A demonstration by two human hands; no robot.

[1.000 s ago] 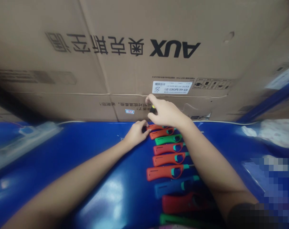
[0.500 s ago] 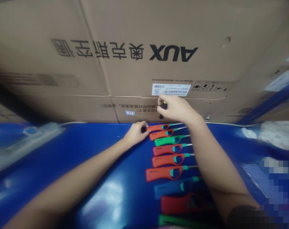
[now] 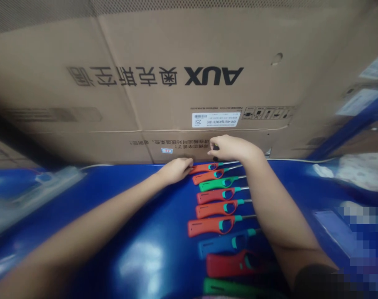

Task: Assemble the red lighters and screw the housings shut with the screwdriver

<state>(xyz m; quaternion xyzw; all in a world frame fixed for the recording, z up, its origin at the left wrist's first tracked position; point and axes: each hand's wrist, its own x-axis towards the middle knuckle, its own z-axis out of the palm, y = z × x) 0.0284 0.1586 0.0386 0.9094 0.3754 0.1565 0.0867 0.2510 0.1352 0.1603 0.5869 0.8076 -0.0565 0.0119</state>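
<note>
A row of gas lighters in orange, red, green and blue lies on the blue table (image 3: 164,216), their metal tips pointing right. At the far end, against the cardboard, my left hand (image 3: 178,170) pinches the handle end of the farthest orange lighter (image 3: 203,168). Above that lighter my right hand (image 3: 234,147) is closed around a small screwdriver (image 3: 215,153) with a dark handle. Its thin shaft points down at the lighter near the trigger; whether the tip touches cannot be made out. Nearer me lie another orange lighter (image 3: 204,176) and a green lighter (image 3: 220,183).
A large cardboard box (image 3: 164,99) with upside-down print stands behind the table like a wall. Blue rack bars (image 3: 347,124) rise at the right. White patterned cloth or plastic (image 3: 363,170) lies at right; a clear plastic bag (image 3: 52,195) is at left.
My right hand has come down, bringing the screwdriver's shaft onto or close above the farthest orange lighter. My left hand stays at its handle end. The camera view has shifted slightly.
</note>
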